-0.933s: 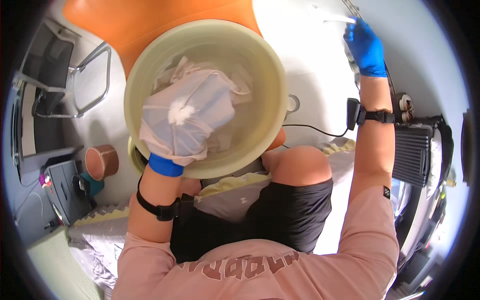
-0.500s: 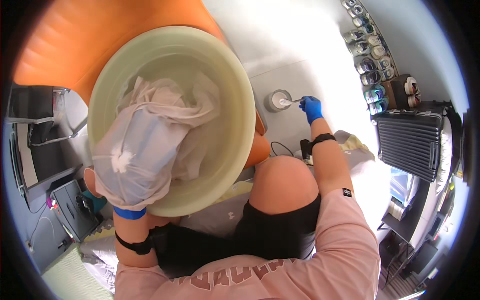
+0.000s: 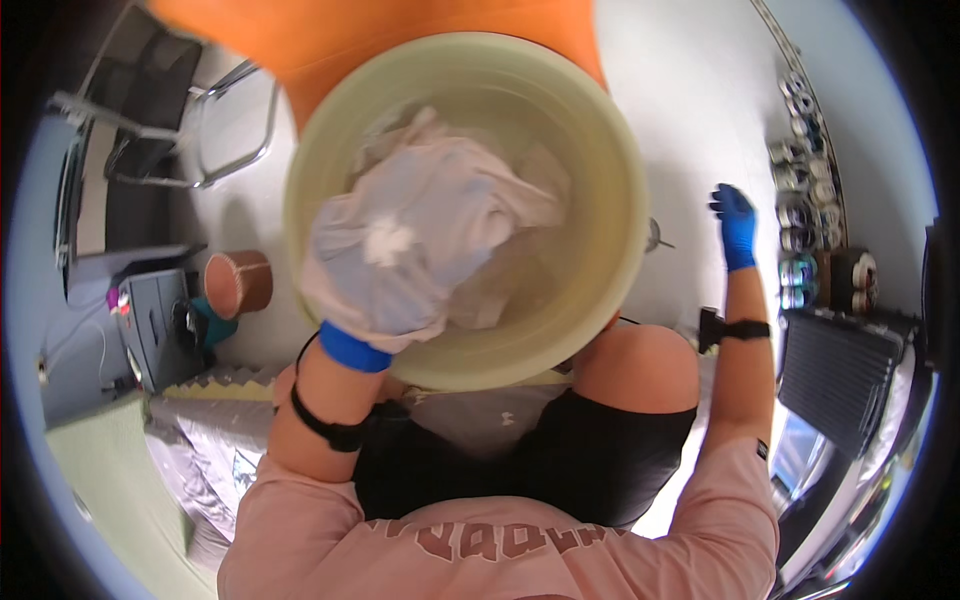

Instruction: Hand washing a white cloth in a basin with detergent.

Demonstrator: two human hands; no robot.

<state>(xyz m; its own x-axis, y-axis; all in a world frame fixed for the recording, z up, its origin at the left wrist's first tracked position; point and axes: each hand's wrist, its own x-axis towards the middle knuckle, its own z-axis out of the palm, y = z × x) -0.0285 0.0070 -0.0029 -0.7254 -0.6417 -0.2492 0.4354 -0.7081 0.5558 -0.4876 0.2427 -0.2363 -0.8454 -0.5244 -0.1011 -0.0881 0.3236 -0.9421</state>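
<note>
A pale pink wet garment (image 3: 455,195) lies bunched in a large yellowish tub (image 3: 627,200) of cloudy water. My left hand (image 3: 355,348), in a blue glove, reaches inside the cloth; only the cuff shows bare, and blue shines through the thin fabric. Its fingers are hidden. On top of the stretched cloth sits a white patch (image 3: 388,242) of powder or paste. Out to the right, my blue-gloved right hand (image 3: 736,222) is open above the floor, holding nothing. Between it and the tub, a small round container (image 3: 653,235) with a thin handle sticking out is mostly covered by the tub's rim.
The tub rests on an orange seat (image 3: 470,15). Rows of shoes (image 3: 805,190) line the right wall, near a black ribbed suitcase (image 3: 845,375). At left stand a metal-framed chair (image 3: 235,130), a pinkish bin (image 3: 240,283) and a grey cabinet (image 3: 160,325).
My right hand has let go of the spoon in the small container and moved away to the right. The view has shifted left, and the cloth-covered left hand now sits further over the tub.
</note>
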